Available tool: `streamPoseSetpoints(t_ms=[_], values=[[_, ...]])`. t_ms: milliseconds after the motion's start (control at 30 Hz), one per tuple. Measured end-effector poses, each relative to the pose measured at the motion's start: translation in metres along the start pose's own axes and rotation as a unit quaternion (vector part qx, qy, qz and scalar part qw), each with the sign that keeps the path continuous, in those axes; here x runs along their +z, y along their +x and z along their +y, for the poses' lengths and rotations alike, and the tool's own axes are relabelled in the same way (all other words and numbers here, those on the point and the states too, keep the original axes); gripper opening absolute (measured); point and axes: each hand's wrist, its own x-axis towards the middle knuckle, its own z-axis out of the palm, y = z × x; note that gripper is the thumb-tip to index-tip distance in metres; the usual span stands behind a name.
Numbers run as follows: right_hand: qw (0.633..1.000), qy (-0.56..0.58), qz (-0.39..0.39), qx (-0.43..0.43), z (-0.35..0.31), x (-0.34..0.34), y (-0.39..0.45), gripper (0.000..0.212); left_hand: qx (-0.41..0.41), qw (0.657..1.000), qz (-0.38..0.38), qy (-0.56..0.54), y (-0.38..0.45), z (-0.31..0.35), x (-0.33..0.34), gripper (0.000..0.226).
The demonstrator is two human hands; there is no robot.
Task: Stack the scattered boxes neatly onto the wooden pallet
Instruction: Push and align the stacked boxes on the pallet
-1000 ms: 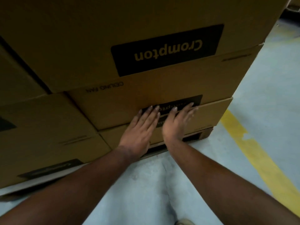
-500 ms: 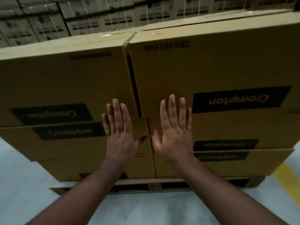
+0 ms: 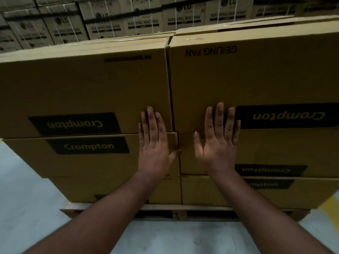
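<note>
Brown Crompton ceiling-fan boxes stand three layers high in two columns on a wooden pallet. The top left box and the top right box sit side by side with a narrow dark gap between them. My left hand lies flat, fingers together, across the seam between the top left box and the middle left box. My right hand is pressed flat on the front of the right column, over the top and middle boxes. Neither hand holds anything.
Behind the stack rises a wall of LG washing machine cartons. Pale concrete floor lies to the left and under my arms. A yellow floor line shows at the lower right beside the pallet.
My view rose from the lower right corner of the stack to its front middle. Both hands moved up from the lowest right boxes to the upper layers, one on each column.
</note>
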Motion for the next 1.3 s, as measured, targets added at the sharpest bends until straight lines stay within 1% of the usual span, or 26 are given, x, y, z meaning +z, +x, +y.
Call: streamPoseSetpoints(t_ms=[333,400,467,533,600,700,767,800,967,1133,1300], values=[[1.0,-0.004,0.003,0.001,0.0,0.001,0.001,0.083,0.002,1.0,0.016,-0.022,0.005,0.0,0.011,0.136],[0.999,0.01,-0.011,-0.04,-0.005,-0.003,-0.003,0.086,0.02,0.999,0.019,-0.035,0.001,-0.008,0.009,0.132],[0.991,0.025,-0.033,-0.124,-0.018,-0.006,-0.015,0.088,0.009,0.999,0.019,-0.043,-0.01,-0.027,0.006,0.128],[0.977,0.017,-0.069,-0.2,-0.04,-0.002,-0.034,0.094,-0.055,0.998,0.017,-0.04,-0.027,-0.058,0.002,0.128],[0.968,-0.007,-0.099,-0.231,-0.062,0.007,-0.05,0.103,-0.12,0.992,0.004,-0.031,-0.045,-0.095,-0.002,0.133],[0.971,-0.02,-0.125,-0.203,-0.082,0.02,-0.057,0.117,-0.199,0.979,-0.018,-0.044,-0.064,-0.14,-0.004,0.14],[0.976,-0.022,-0.123,-0.181,-0.085,0.025,-0.055,0.12,-0.251,0.964,-0.019,-0.08,-0.067,-0.156,-0.004,0.144],[0.977,-0.021,-0.12,-0.176,-0.088,0.028,-0.055,0.121,-0.263,0.96,-0.021,-0.092,-0.069,-0.162,-0.004,0.145],[0.979,-0.017,-0.104,-0.173,-0.091,0.037,-0.056,0.121,-0.267,0.955,-0.028,-0.13,-0.068,-0.171,-0.004,0.147],[0.978,-0.028,-0.105,-0.177,-0.089,0.036,-0.052,0.115,-0.266,0.955,-0.036,-0.126,-0.065,-0.168,-0.005,0.145],[0.975,-0.049,-0.119,-0.181,-0.087,0.032,-0.048,0.114,-0.271,0.953,-0.04,-0.126,-0.063,-0.166,-0.009,0.145]])
